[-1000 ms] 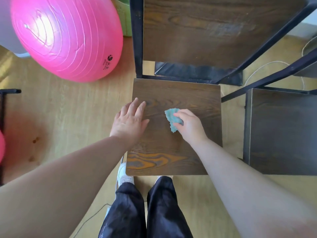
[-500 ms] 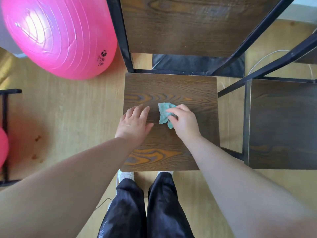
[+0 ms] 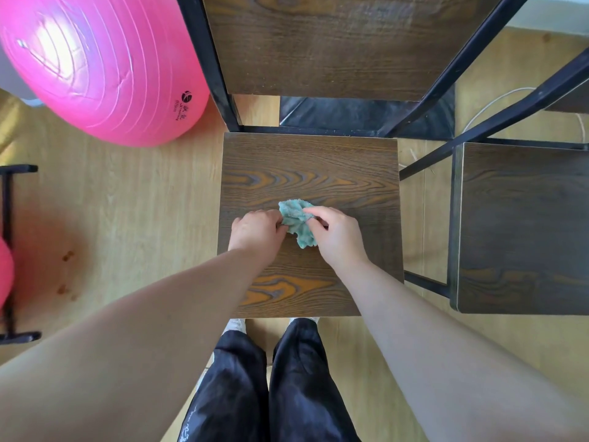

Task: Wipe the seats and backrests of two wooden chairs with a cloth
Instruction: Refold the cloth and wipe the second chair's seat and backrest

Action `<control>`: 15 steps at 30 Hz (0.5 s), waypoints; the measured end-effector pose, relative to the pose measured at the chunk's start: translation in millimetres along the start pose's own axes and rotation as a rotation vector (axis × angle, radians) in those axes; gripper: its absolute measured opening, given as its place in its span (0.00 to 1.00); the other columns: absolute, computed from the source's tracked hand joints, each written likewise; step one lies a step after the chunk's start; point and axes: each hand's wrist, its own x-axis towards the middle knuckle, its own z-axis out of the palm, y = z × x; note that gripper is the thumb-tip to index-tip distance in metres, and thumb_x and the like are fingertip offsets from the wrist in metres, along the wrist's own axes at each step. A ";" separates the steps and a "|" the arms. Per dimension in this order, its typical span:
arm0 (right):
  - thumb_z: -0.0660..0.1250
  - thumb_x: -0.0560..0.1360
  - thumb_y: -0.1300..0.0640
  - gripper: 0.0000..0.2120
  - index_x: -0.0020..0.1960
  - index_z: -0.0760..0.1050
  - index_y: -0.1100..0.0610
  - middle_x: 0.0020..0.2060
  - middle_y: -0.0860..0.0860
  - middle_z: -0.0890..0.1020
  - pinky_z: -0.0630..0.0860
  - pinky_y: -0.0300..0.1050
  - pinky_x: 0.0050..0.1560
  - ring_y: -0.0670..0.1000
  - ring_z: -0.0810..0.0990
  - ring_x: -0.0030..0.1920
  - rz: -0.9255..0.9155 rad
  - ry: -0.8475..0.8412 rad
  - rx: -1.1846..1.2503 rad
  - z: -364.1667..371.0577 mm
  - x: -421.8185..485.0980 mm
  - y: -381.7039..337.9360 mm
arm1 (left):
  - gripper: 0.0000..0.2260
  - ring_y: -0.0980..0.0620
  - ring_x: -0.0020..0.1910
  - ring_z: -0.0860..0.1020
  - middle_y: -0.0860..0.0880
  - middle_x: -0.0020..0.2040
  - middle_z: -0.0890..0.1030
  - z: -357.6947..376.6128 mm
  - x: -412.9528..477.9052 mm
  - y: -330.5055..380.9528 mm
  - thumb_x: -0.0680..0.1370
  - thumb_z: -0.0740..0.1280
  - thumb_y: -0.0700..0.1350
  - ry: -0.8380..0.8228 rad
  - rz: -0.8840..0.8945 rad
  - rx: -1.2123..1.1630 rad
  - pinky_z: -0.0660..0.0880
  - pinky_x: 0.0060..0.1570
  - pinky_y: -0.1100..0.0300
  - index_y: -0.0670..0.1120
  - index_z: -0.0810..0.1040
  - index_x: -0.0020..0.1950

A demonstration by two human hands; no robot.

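A dark wooden chair stands right in front of me, its seat (image 3: 312,167) below me and its backrest (image 3: 325,46) rising at the top of the view. A small crumpled teal cloth (image 3: 298,223) lies over the middle of the seat. My right hand (image 3: 338,237) holds its right side. My left hand (image 3: 256,232) has its fingers curled onto the cloth's left edge. A second wooden chair's seat (image 3: 526,228) sits to the right.
A big pink exercise ball (image 3: 102,65) rests on the wooden floor at the upper left. A black metal frame (image 3: 9,250) stands at the left edge. A white cable (image 3: 497,100) lies on the floor behind the chairs. My legs stand at the seat's front edge.
My left hand was flat on the seat beside the cloth; it has moved right and now curls onto the cloth. The right hand kept hold of the cloth.
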 end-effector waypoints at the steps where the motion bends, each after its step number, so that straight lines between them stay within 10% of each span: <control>1: 0.64 0.78 0.59 0.12 0.58 0.81 0.51 0.50 0.48 0.82 0.77 0.36 0.45 0.45 0.79 0.46 0.023 0.011 0.004 -1.7 0.8 0.9 | 0.12 0.47 0.41 0.74 0.54 0.34 0.72 -0.6 0.6 -1.9 0.80 0.59 0.51 0.007 -0.004 0.006 0.64 0.43 0.53 0.51 0.68 0.38; 4: 0.62 0.79 0.56 0.10 0.57 0.80 0.51 0.47 0.45 0.81 0.68 0.25 0.37 0.41 0.77 0.43 0.143 0.047 0.030 -10.5 4.0 2.8 | 0.08 0.48 0.41 0.71 0.53 0.38 0.73 -4.7 2.9 -8.3 0.80 0.59 0.52 0.009 -0.019 0.017 0.64 0.44 0.54 0.51 0.71 0.43; 15: 0.61 0.80 0.54 0.11 0.59 0.78 0.53 0.49 0.47 0.82 0.75 0.36 0.39 0.45 0.80 0.49 0.373 0.221 0.219 -45.3 14.2 14.3 | 0.07 0.47 0.45 0.74 0.50 0.42 0.77 -26.6 6.5 -23.4 0.79 0.60 0.49 0.075 -0.058 -0.086 0.72 0.46 0.53 0.53 0.75 0.43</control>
